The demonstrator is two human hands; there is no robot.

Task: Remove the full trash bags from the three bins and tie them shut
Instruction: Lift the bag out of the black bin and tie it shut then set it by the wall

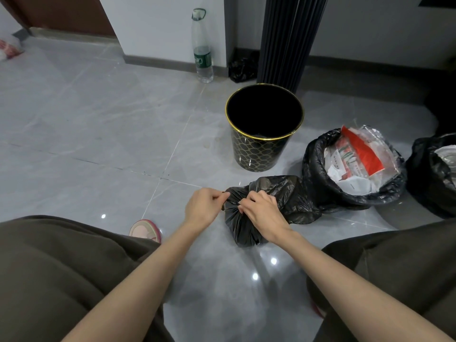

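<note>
A small black trash bag [291, 201] lies on the grey floor in front of my knees. My left hand [204, 206] pinches a gathered strip of its neck at the left. My right hand [261, 213] grips the bunched neck from above. Behind them stands a black bin with a gold rim and gold net pattern [261, 154], with no bag in it. To the right sits a second black bag [318, 174], open at the top and full of paper and red-and-white wrappers. A third black bag [429, 178] shows at the right edge, also open.
A tall clear water bottle [202, 48] stands by the white wall. A dark ribbed column [286, 40] rises behind the bin, with a crumpled black bag [243, 69] at its foot. My knees in dark trousers fill both lower corners; a pink shoe [145, 230] shows at the left.
</note>
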